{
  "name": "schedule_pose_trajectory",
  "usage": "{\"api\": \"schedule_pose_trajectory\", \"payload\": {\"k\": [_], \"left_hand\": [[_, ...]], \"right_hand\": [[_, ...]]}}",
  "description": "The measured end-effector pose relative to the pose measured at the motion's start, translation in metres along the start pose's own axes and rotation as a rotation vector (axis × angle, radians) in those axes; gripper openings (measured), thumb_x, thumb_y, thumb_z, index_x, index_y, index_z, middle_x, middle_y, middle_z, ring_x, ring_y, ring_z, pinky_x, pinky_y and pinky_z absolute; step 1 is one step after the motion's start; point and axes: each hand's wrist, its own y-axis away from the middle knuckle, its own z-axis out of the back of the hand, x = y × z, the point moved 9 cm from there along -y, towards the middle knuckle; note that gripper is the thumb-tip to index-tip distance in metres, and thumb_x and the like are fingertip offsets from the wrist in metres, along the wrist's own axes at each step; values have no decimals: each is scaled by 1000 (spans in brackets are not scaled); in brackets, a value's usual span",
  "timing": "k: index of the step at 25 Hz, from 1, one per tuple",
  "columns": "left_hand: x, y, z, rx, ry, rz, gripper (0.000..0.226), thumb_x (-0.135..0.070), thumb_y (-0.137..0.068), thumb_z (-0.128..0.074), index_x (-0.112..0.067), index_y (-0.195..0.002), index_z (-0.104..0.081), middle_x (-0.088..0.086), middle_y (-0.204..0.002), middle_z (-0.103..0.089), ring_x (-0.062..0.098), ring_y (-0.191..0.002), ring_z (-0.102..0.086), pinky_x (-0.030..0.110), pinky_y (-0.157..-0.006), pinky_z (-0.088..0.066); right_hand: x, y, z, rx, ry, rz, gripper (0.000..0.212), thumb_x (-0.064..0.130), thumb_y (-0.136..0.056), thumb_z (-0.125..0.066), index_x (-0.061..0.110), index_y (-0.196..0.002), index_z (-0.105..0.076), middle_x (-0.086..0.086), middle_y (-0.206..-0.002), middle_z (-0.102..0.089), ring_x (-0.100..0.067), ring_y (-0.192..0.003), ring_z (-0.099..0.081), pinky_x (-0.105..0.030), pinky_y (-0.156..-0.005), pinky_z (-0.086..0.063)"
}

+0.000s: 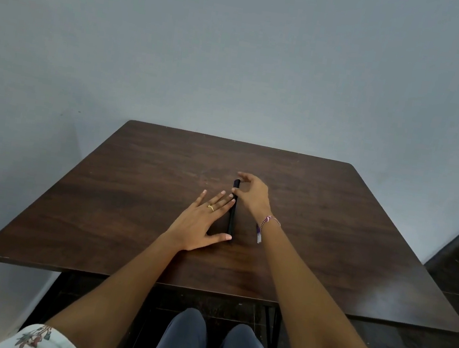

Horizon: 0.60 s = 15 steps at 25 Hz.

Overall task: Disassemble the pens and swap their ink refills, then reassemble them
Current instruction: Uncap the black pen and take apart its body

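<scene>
Wooden table: near edge partly covered by both forearms. Left hand: laid flat, fingers spread, thumb tip touching a dark pen lying mid-table. Right hand: fingers curled loosely over the pen's far end; actual grip cannot be told. A second pen cannot be made out.

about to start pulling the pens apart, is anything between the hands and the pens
Nothing visible is in the way. The dark pens lie on the wooden table. The left hand lies flat beside them with its thumb at their near end, and the right hand is at their far end.
</scene>
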Motion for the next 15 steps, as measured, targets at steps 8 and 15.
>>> {"api": "schedule_pose_trajectory", "payload": {"k": [8,15], "left_hand": [[-13,-13,17,-49,-25,-5,86,-72,-89,-21,-19,-152,4,-3,-160,4,9,-146,13,45,-119,8],[-15,-13,35,-156,14,-33,77,-62,-96,-21,-16,-152,4,-1,-161,3,10,-146,12,46,-118,9]], "right_hand": [[-30,26,4,-106,-516,-196,32,20,-90,-65,5,-118,-64,-12,-113,-69,-19,-104,-64,-32,-88,-54],[-35,44,-2,-8,-849,-280,26,27,-97,-52,8,-112,-62,-4,-79,-65,-15,-72,-64,-27,-70,-55]]}}
